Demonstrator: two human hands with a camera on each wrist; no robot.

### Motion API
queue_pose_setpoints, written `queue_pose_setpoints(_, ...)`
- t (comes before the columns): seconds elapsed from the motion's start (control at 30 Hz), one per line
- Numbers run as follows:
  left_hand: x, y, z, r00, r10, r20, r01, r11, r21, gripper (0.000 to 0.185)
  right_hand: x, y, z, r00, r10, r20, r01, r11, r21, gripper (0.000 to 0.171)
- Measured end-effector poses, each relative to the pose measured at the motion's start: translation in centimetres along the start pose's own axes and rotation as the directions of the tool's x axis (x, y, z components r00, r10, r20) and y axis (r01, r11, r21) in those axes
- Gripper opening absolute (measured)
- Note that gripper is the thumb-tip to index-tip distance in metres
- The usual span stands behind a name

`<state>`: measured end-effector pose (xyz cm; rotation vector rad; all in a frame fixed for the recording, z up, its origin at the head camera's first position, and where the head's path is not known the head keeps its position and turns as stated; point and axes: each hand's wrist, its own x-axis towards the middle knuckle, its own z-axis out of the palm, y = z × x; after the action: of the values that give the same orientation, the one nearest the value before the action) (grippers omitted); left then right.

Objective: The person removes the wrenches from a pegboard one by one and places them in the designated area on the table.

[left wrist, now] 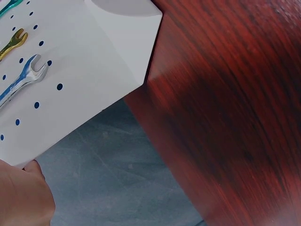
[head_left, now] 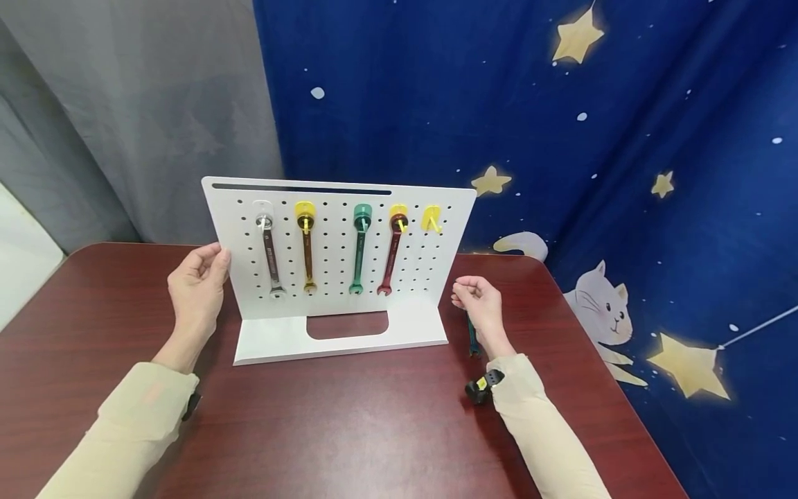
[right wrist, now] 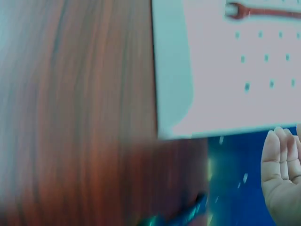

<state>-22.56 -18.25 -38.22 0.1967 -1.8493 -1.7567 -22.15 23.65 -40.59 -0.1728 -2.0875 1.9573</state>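
A white pegboard stands upright on the dark red table. On it hang a silver wrench, a gold wrench, a green wrench and a red wrench; one yellow hook is bare. My left hand grips the board's left edge, its thumb on the front; in the left wrist view my left hand meets the board. My right hand hovers just right of the board, loosely curled and holding nothing. A dark green wrench lies on the table beneath it.
A blue star-and-cat curtain hangs behind and to the right, a grey curtain to the left. The table's right edge runs close to my right arm. The right wrist view is blurred.
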Motion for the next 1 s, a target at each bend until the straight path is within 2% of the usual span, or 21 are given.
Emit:
queue_pose_setpoints(0.23,0.0,0.0,0.1,1.0,-0.007,-0.001,0.007,1.0,0.002,0.009,-1.0,-1.7,4.0,0.992,-0.128,0.013,0.127,0.99,0.065,0.017)
queue_pose_setpoints(0.47,-0.1,0.1,0.1,1.0,-0.007,0.0,0.007,1.0,0.018,0.009,-1.3,-2.6,6.9,0.971,-0.236,0.028,0.234,0.97,0.064,0.02)
queue_pose_setpoints(0.77,-0.1,0.1,0.1,1.0,-0.026,0.008,0.026,0.999,-0.03,0.01,-1.4,-2.6,8.8,0.959,-0.282,0.022,0.28,0.958,0.058,0.022)
queue_pose_setpoints(1.0,0.0,0.1,0.2,1.0,-0.024,0.002,0.025,0.999,-0.026,0.01,-1.3,-2.5,9.4,0.959,-0.281,0.025,0.279,0.959,0.055,0.021)
